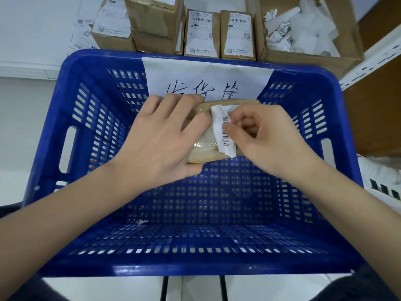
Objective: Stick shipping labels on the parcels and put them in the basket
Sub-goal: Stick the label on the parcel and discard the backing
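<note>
Small brown cardboard parcel [205,135] held above blue perforated plastic basket [195,192]. Left hand [165,135] grips it at 9 o'clock; right hand [260,135] pinches white barcode label [224,131]. Advice: smooth label flat from one edge, avoiding creases.

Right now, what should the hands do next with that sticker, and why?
Probably press the label flat onto the parcel. Its edges curl up, so it isn't fully stuck, and the right hand pinches it while the left hand holds the parcel above the basket. Dropping it in likely comes after.
</note>
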A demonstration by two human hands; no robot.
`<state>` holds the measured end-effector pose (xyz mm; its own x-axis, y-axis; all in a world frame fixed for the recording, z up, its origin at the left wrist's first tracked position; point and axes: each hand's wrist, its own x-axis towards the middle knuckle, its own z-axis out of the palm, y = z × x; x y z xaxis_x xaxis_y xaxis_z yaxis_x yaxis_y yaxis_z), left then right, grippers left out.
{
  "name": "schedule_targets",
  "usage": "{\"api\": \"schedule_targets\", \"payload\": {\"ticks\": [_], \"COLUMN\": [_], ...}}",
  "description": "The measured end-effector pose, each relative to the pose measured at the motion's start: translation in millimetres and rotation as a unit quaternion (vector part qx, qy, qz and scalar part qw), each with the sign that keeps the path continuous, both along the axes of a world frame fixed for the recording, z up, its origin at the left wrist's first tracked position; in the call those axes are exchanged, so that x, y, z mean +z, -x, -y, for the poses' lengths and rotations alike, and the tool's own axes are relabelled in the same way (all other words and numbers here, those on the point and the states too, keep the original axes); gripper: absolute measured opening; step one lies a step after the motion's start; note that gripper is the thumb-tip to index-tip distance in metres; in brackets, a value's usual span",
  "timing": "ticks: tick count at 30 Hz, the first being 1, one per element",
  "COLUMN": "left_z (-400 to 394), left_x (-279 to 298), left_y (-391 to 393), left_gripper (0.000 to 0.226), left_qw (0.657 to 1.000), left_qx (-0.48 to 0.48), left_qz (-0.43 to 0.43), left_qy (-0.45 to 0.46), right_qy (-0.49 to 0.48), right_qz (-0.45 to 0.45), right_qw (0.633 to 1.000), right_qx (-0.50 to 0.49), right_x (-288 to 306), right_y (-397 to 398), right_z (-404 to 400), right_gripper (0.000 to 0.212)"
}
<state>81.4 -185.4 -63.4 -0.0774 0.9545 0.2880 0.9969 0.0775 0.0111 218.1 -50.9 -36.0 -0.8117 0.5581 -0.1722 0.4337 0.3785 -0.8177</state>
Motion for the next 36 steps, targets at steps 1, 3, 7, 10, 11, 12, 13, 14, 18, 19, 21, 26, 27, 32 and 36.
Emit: {"api": "schedule_targets", "payload": {"ticks": [1, 3, 7, 10, 11, 12, 13, 14, 18, 19, 21, 26, 27, 32, 36], "left_z": [0.0, 0.2, 1.0, 0.9, 0.9, 0.9, 0.8, 0.8, 1.2, 1.4, 1.8, 2.0, 1.9, 1.6, 1.9], "left_x": [-0.3, -0.4, -1.0, -1.2, -1.0, -1.0, -0.9, -0.7, -0.1, 0.2, -0.4, -1.5, -1.0, -1.3, -2.9], "left_y": [-0.3, -0.4, -0.6, -0.7, -0.7, -0.9, -0.9, -1.0, -2.1, -2.1, -2.2, -2.8, -2.5, -0.2, 0.0], "left_gripper": [0.062, 0.062, 0.06, 0.056, 0.054, 0.054, 0.054, 0.054, 0.055, 0.055, 0.058, 0.064, 0.064, 0.063, 0.059], "left_qw": [1.0, 1.0, 1.0, 1.0, 1.0, 1.0, 1.0, 1.0, 1.0, 1.0, 0.999, 0.999, 0.999, 0.999, 0.999], "left_qx": [0.0, 0.0, -0.006, -0.007, -0.007, -0.008, -0.008, -0.009, -0.015, -0.015, -0.015, -0.02, -0.02, -0.008, 0.021], "left_qz": [0.0, 0.0, -0.016, -0.021, -0.021, -0.022, -0.023, -0.024, -0.026, -0.027, -0.029, -0.031, -0.03, -0.035, -0.03], "left_qy": [0.002, 0.003, 0.003, 0.009, 0.01, 0.011, 0.012, 0.011, 0.005, 0.003, 0.002, 0.007, 0.006, 0.002, -0.006], "right_qy": [-0.005, -0.01, 0.008, 0.028, 0.033, 0.039, 0.044, 0.044, 0.031, 0.032, 0.038, 0.031, 0.031, 0.083, 0.1], "right_qz": [0.0, 0.001, 0.011, -0.007, -0.016, -0.025, -0.033, -0.038, -0.047, -0.051, -0.06, -0.074, -0.073, -0.03, 0.01], "right_qw": [1.0, 1.0, 1.0, 0.999, 0.999, 0.999, 0.998, 0.998, 0.998, 0.998, 0.997, 0.997, 0.997, 0.996, 0.995], "right_qx": [-0.002, -0.006, 0.009, 0.013, 0.008, 0.0, -0.006, -0.008, -0.009, -0.011, -0.011, -0.005, -0.005, -0.004, 0.009], "right_x": [-0.6, -1.7, 1.0, 3.5, 3.5, 3.2, 2.8, 2.2, 0.4, 0.4, 0.5, 1.2, 1.6, 5.3, 5.5], "right_y": [-0.1, -0.7, -0.5, 0.6, 0.9, 0.8, 0.8, 0.7, 0.2, 0.0, -0.4, -1.2, -1.2, -0.2, -0.6], "right_z": [-0.2, 0.2, 0.2, 1.0, 1.2, 1.2, 0.9, 0.5, 0.2, 0.4, 1.0, 1.4, 1.7, 1.2, 0.6], "right_gripper": [0.015, 0.014, 0.016, 0.019, 0.017, 0.013, 0.01, 0.008, 0.008, 0.009, 0.012, 0.018, 0.018, 0.01, 0.017]}}
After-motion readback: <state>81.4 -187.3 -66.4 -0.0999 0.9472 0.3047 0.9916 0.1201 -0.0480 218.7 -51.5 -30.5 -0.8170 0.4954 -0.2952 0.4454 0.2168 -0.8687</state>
